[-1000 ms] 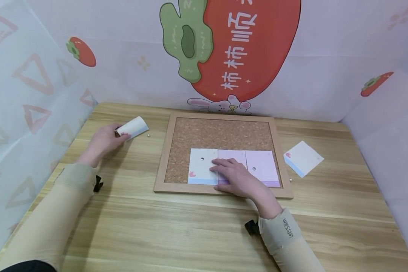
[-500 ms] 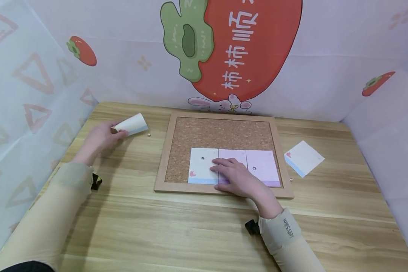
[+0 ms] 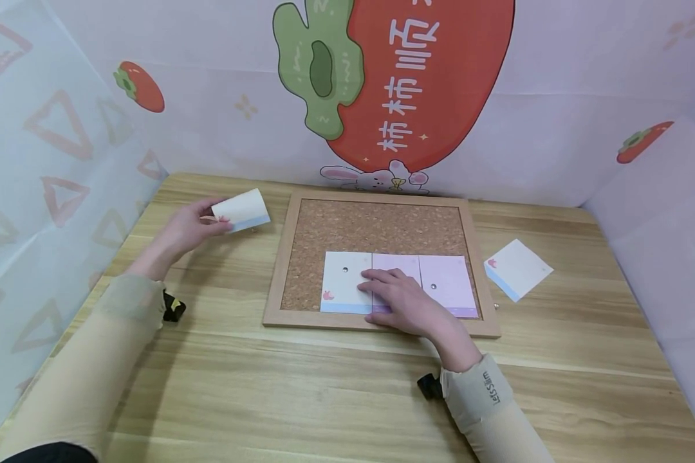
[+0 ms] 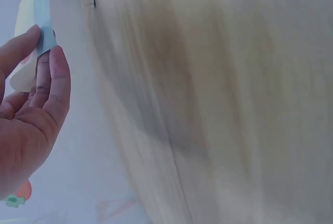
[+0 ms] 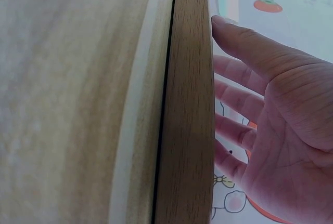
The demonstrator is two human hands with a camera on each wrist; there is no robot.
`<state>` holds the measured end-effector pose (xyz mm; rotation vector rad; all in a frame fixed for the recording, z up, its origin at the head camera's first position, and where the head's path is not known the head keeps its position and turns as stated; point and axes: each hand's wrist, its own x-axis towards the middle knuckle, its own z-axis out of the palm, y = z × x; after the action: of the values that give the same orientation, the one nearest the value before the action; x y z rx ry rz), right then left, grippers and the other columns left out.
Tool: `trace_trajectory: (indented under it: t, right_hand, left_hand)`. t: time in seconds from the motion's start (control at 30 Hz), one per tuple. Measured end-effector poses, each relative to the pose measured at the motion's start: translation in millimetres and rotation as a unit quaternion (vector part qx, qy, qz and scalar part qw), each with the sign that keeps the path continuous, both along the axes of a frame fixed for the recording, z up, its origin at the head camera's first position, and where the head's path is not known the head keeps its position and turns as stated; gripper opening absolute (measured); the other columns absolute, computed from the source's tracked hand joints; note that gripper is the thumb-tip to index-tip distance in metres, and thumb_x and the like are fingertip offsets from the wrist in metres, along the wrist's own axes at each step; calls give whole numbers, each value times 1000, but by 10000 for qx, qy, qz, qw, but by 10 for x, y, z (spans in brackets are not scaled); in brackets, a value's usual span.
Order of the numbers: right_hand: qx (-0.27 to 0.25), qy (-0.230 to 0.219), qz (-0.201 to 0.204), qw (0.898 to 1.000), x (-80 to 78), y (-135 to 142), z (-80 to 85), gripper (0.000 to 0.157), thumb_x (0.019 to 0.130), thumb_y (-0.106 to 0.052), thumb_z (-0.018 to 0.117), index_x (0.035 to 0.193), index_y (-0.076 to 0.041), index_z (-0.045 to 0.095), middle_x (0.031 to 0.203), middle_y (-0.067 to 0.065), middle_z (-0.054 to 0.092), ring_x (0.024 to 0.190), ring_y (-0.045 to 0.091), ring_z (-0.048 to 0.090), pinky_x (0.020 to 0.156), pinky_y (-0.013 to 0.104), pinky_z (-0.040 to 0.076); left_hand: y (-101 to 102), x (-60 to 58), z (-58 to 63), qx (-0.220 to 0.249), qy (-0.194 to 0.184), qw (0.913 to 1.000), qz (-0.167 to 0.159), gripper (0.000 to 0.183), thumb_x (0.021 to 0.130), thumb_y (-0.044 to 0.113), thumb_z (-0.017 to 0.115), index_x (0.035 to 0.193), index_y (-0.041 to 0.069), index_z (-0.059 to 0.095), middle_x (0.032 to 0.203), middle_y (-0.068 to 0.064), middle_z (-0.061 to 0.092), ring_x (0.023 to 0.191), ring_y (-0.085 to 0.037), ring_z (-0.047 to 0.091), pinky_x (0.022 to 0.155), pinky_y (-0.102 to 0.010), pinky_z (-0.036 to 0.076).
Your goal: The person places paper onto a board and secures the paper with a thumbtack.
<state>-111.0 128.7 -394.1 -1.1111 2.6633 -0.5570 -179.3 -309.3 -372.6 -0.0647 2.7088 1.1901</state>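
Note:
My left hand point(image 3: 182, 226) pinches a white sticky-note sheet point(image 3: 242, 211) with a blue strip and a pink print, above the table's back left. In the left wrist view, thumb and fingers hold the curved sheet point(image 4: 41, 5) by one end. My right hand point(image 3: 405, 305) rests with spread, relaxed fingers on the lower part of a wood-framed cork board point(image 3: 376, 225). Under it lies a lilac sheet point(image 3: 395, 262), partly covered. Beside that sheet are a white-and-blue sheet point(image 3: 338, 289) on the left and another lilac sheet point(image 3: 448, 276) on the right, each bearing a silvery pushpin.
Another white-and-blue sheet point(image 3: 518, 270) lies to the right of the board, turned cornerwise. A small pin point(image 3: 496, 306) is by the board's right edge, and one more point(image 3: 253, 230) shows just below the held sheet. A printed cloth wall point(image 3: 208, 128) rises behind the wooden table.
My left hand has moved up and to the right with the sheet, which now faces the camera flatter than before. My right hand stays in place on the board.

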Motion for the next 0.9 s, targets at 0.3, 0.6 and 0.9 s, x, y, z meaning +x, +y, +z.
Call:
trace_trajectory:
  t: [0.3,0.6,0.9]
  right_hand:
    - [-12,37,22,10000,3,6,-4,54,90,-35,74,136,-11,60,152,11,49,135,35,48,107,56,43]
    - [11,15,14,10000,-1,10,-10,54,90,-35,74,137,-11,60,153,10,48,135,35,48,107,56,43]
    - [1,-15,2,10000,-2,4,-2,54,90,-35,74,137,-12,60,153,10,48,136,34,48,107,56,43]
  left_hand:
    - [259,-47,118,529,11,9984,-218,92,93,24,72,162,23,11,147,-22,45,115,-17,65,94,-27,53]
    - [648,-92,148,773,-206,9954,-529,110,91,22,75,160,24,-11,157,-23,36,117,-28,65,110,-52,44]
    - [978,-146,151,686,-315,9947,-698,94,96,23,67,161,13,0,145,-22,53,116,-38,65,110,-51,45]
